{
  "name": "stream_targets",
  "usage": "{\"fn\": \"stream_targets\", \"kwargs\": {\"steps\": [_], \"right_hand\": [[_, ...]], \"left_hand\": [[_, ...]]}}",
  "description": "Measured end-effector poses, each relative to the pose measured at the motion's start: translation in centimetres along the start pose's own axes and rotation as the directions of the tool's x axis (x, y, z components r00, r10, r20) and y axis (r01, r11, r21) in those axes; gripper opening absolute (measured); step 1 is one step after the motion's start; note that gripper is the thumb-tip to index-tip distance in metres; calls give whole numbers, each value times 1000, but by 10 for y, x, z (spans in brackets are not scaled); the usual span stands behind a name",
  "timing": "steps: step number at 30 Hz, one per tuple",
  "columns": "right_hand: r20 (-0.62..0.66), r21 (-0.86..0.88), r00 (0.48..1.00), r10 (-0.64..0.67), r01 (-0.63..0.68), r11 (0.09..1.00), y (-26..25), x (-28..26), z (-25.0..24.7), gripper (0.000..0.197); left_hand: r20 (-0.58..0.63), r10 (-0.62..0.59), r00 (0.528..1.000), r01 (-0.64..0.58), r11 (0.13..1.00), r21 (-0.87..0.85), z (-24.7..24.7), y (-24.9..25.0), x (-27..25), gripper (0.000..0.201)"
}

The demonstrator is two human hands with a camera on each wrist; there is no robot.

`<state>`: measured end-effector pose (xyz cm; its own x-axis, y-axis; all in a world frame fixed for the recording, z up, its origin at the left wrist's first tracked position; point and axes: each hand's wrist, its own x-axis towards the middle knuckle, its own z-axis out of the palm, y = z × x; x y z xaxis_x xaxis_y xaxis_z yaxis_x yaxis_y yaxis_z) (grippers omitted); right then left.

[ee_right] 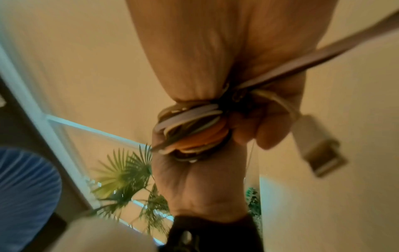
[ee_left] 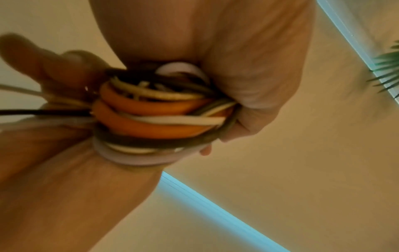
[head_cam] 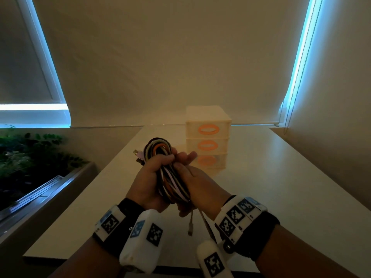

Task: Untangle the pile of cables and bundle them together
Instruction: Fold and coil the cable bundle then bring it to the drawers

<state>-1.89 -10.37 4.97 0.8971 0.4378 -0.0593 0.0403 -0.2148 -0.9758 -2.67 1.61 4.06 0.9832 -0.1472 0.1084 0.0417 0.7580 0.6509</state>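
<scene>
A coiled cable bundle (head_cam: 173,183) of orange, black, white and lilac cords is held above the table (head_cam: 281,187). My left hand (head_cam: 148,177) grips its middle from the left, fingers wrapped over the strands. From the right, my right hand (head_cam: 198,183) closes on the same bundle, lower down. Loose ends hang below the hands, one with a plug (head_cam: 189,230). The left wrist view shows the bundle (ee_left: 155,119) held in the left hand (ee_left: 248,68). In the right wrist view, a taut lilac cord (ee_right: 302,63) and a white USB plug (ee_right: 317,153) leave the bundle (ee_right: 194,131).
A small pale drawer unit (head_cam: 207,117) with orange handles stands on the table just beyond the hands. Plants (head_cam: 30,153) fill a planter beyond the table's left edge. A wall runs along the right side, with blinds behind.
</scene>
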Motion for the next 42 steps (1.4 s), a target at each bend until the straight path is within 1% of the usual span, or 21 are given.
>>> {"fn": "stream_targets", "kwargs": {"steps": [2,5,7,9,12,15,18,20,21,24,28,30,31,32,33,34,35,37,39,40,42], "right_hand": [[59,94,998,-7,2,996,4,0,-2,42],[148,245,989,13,-49,968,8,-1,-7,37],[180,266,984,5,-54,962,8,-4,-9,34],[167,250,986,1,-43,967,10,-5,-12,36],[174,283,985,17,-67,957,9,-7,-15,41],[179,345,983,32,-93,934,10,-7,-20,45],[142,260,987,75,-110,959,14,-11,-25,38],[89,224,995,48,-67,972,22,-14,-30,34],[73,220,997,6,-22,975,27,-16,-32,34],[145,185,983,-114,86,979,30,-22,-34,26],[214,83,972,-95,79,993,31,-18,-38,38],[224,-30,967,-120,130,991,31,-15,-41,45],[242,-114,958,-152,184,976,31,-15,-43,45],[266,-244,943,-202,268,932,31,-14,-46,45],[299,-395,917,-264,371,840,31,-13,-49,45],[345,-531,885,-312,458,713,31,-11,-51,47],[390,-626,860,-329,510,590,32,-9,-54,48],[441,-732,844,-305,535,421,31,-7,-61,42],[485,-784,825,-291,557,272,31,-4,-69,31],[494,-798,818,-296,562,219,31,-3,-73,24],[474,-820,821,-317,543,182,29,-2,-80,12]], "left_hand": [[2,16,1000,-16,999,-49,-3,0,2,12],[-24,64,998,-66,993,-99,-7,4,7,14],[-9,79,997,-80,989,-127,-10,7,10,24],[6,77,997,-76,990,-122,-12,9,14,32],[-1,98,995,-98,991,-93,-10,11,15,26],[-49,129,990,-131,990,-56,-5,8,17,16],[-110,179,978,-183,983,-22,-9,13,21,14],[-129,188,974,-196,979,-52,-15,22,25,6],[-137,184,973,-196,978,-73,-18,26,27,7],[-152,171,973,-186,978,-93,-22,29,30,8],[-147,170,974,-183,980,-83,-24,27,34,6],[-160,169,972,-185,979,-84,-26,28,36,6],[-163,169,972,-185,979,-86,-26,28,36,6],[-166,168,972,-184,979,-87,-26,28,36,6],[-171,163,972,-179,980,-88,-26,28,36,6],[-177,157,972,-174,981,-87,-26,28,37,5],[-181,151,972,-169,982,-87,-25,28,37,6],[-179,138,974,-155,985,-82,-25,27,38,5],[-164,121,979,-134,989,-67,-26,25,39,6],[-156,115,981,-125,991,-57,-27,23,39,10],[-151,109,983,-116,993,-39,-26,21,40,11]]}}
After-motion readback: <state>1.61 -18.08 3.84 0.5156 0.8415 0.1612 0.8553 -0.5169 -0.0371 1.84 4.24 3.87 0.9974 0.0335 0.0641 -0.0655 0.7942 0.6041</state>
